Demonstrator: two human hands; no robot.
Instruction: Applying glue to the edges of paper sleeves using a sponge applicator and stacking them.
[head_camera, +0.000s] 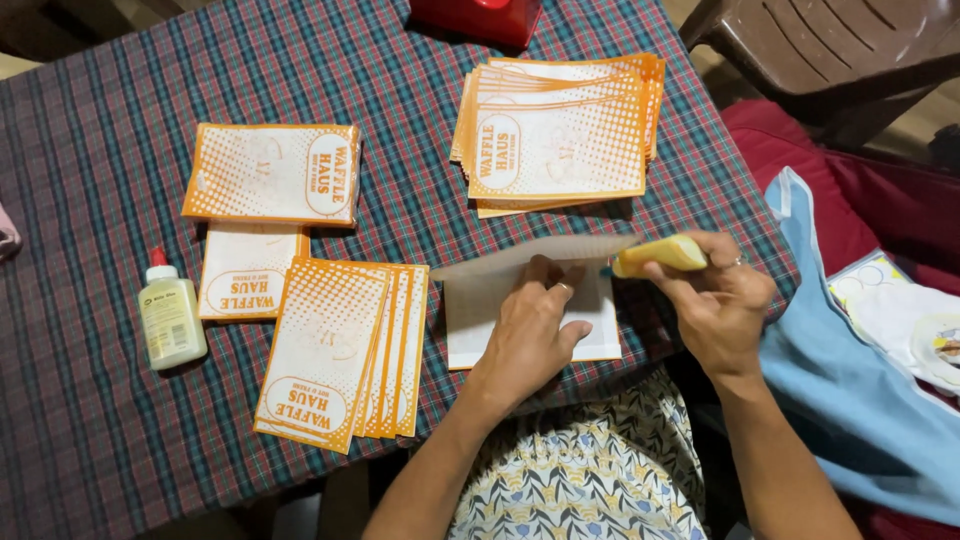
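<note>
My left hand (530, 330) presses flat on a white paper sheet (475, 310) near the table's front edge, with its top flap folded over. My right hand (715, 300) grips a yellow glue stick (660, 254), its tip at the right end of the folded flap. A stack of orange-and-white printed paper bags (555, 135) lies just beyond the sheet. To the left, several more bags (335, 350) are fanned out.
A glue bottle with a red cap (170, 315) stands at the left on the plaid tablecloth (90, 150). Two more bags (272, 172) lie at upper left. A red object (475, 18) sits at the far edge. A brown plastic chair (830, 50) and blue cloth (850, 400) are on the right.
</note>
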